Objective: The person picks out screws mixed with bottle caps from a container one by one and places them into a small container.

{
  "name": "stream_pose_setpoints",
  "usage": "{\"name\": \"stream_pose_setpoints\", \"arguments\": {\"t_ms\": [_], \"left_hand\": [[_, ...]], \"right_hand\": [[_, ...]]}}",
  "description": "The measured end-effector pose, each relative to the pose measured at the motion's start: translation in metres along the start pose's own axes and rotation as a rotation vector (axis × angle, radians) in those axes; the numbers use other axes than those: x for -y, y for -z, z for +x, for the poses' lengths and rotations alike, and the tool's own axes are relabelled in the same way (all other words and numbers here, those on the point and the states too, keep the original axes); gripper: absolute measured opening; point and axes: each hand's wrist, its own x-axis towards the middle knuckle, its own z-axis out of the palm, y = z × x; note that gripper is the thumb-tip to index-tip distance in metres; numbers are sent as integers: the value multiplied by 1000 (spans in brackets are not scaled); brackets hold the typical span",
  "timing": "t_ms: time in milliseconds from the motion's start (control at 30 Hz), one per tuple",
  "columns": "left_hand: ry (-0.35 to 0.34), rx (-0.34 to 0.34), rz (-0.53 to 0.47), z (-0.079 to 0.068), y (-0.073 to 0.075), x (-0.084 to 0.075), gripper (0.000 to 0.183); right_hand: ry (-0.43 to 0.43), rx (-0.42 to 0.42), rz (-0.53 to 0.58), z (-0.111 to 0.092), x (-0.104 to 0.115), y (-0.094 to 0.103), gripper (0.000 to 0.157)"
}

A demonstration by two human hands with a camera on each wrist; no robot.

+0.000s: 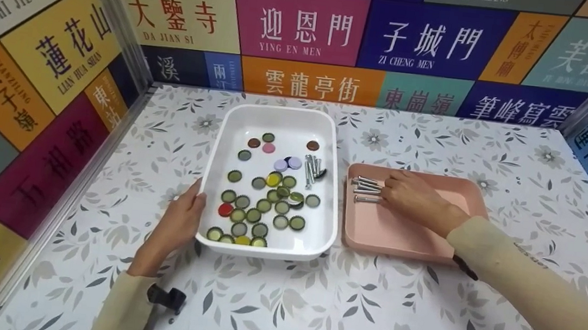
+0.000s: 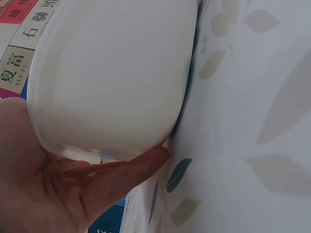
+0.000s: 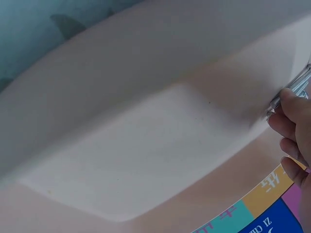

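Observation:
My left hand (image 1: pixel 178 224) holds the left side of a white plastic tub (image 1: pixel 266 251), with its fingers against the outer wall in the left wrist view. Many bottle caps (image 1: pixel 264 205), mostly green inside, lie in the tub, along with several silver screws (image 1: pixel 310 172) near its right wall. Over the pink tray (image 1: pixel 401 236), my right hand (image 1: pixel 416 199) pinches silver screws (image 1: pixel 368 185), whose heads point left. In the right wrist view, thumb and fingertips close on the screws (image 3: pixel 296 85) beside the tray wall. The palm side is hidden from the head camera.
The tub and the pink tray stand side by side on a tabletop (image 1: pixel 290 307) with a floral cover. Printed panels (image 1: pixel 300 26) wall off the back and both sides. A black strap (image 1: pixel 166 298) sits at the left wrist.

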Motion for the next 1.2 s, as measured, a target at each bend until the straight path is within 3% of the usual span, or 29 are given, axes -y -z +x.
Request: {"name": "stream_pose_setpoints", "arguments": {"t_ms": [367, 500, 833, 1000, 1200], "left_hand": [[-18, -16, -10, -2, 0, 4, 54], [-46, -33, -6, -2, 1, 4, 54], [-20, -17, -16, -1, 0, 4, 54], [-11, -17, -15, 0, -1, 3, 54], [-7, -15, -20, 0, -3, 1, 54]], "right_hand": [[-29, 26, 28, 3, 1, 3, 4], [-71, -3, 99, 5, 1, 6, 4], [-165, -62, 318, 19, -7, 16, 8], [-188, -56, 363, 27, -10, 22, 18], [-179, -98, 395, 40, -15, 30, 19]]}}
